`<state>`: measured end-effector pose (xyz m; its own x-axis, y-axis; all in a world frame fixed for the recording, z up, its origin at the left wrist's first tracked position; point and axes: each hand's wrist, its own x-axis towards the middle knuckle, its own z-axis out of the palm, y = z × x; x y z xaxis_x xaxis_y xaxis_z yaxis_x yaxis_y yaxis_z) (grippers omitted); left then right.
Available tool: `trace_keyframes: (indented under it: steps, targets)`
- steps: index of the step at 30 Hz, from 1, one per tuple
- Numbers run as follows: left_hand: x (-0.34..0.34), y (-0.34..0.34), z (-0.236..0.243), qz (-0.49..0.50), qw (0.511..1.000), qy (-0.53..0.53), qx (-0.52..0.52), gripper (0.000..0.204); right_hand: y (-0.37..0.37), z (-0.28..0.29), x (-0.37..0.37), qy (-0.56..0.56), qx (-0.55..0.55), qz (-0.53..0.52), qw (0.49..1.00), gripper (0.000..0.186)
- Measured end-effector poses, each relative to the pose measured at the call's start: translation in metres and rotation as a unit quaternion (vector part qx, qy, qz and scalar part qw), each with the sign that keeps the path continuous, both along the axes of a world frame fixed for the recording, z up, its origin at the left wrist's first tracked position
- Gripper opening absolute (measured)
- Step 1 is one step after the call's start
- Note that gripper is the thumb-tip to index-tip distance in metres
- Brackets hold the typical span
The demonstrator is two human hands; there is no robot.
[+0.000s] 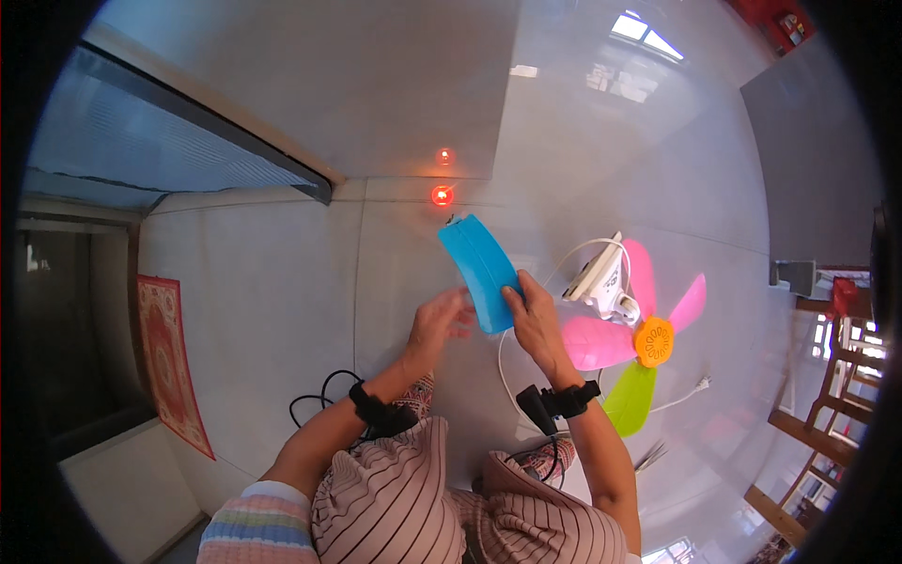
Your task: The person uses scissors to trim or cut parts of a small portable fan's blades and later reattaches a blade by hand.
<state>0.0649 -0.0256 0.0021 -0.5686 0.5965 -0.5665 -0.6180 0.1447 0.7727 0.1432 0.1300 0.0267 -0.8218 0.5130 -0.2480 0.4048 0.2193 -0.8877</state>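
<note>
My right hand (pixel 537 320) pinches the lower right edge of a curved blue plastic piece (pixel 481 268), thumb on top. A small dark bit shows at the piece's far end. Beside its lower left edge hovers my left hand (pixel 442 324), slightly blurred, fingers apart and holding nothing. To the right on the floor lies a small fan with a white base (pixel 601 282) and an orange hub (pixel 654 341). Around the hub are several pink blades (pixel 598 342) and one green blade (pixel 630 399).
A glowing red light (pixel 442 195) is beyond the blue piece, mirrored in a grey panel (pixel 404 113). A white cord with a plug (pixel 703 383) trails right. Thin metal tools (pixel 650 456) lie near my right forearm. A red patterned mat (pixel 176 362) is left; wooden furniture (pixel 813 437) is right.
</note>
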Motion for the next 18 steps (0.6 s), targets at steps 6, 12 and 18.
trace_keyframes:
  steps: [6,12,18]
  targets:
    - [-0.043,0.015,-0.016,0.081,0.993,-0.064,0.058,0.033,-0.008,-0.031,-0.028,-0.046,-0.028,0.003,0.999,0.017]
    - [-0.062,0.019,-0.032,0.06,0.998,0.0,0.0,0.021,-0.015,-0.056,-0.043,-0.041,-0.133,-0.026,0.99,0.017]
    - [-0.069,0.028,-0.03,0.082,0.996,0.013,-0.012,0.02,-0.015,-0.06,-0.051,-0.03,-0.212,-0.059,0.975,0.021]
